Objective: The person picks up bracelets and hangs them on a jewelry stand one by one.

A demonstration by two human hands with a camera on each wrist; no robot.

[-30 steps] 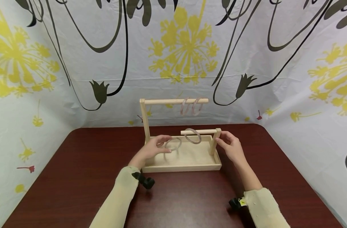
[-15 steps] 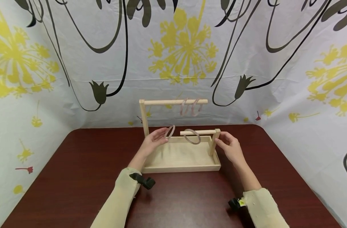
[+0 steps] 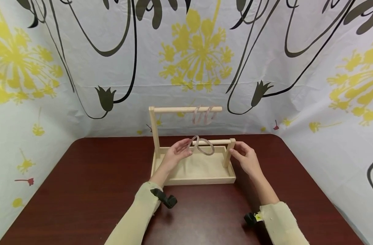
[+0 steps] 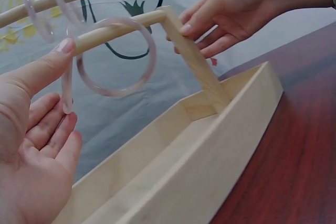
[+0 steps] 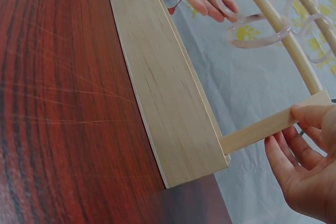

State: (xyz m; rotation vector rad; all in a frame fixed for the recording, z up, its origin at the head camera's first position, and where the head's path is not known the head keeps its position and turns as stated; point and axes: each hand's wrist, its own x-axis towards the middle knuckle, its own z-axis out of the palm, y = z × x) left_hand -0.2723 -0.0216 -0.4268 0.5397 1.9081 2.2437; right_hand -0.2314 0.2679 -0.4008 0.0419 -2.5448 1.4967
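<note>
A pale translucent bangle [image 4: 67, 90] is held upright between the thumb and fingers of my left hand [image 3: 175, 156]. It stands at the free end of the lower wooden bar [image 5: 278, 22]; whether the bar tip is inside it I cannot tell. A second bangle [image 4: 152, 59] hangs on that same bar, close by. My right hand [image 3: 247, 159] pinches the short post [image 5: 260, 129] that carries the lower bar. Both bars belong to a wooden stand with a shallow tray base [image 3: 198, 181].
Two pinkish bangles [image 3: 206, 117] hang on the higher bar [image 3: 174, 109], behind the lower one. A tall post [image 3: 155, 132] rises at the tray's left end. The stand sits on a dark red table [image 3: 113, 163] before a patterned cloth [image 3: 125, 95].
My left hand has raised its bangle from over the tray, turned it upright and carried it right to the lower bar's end. The right hand keeps its hold on the post.
</note>
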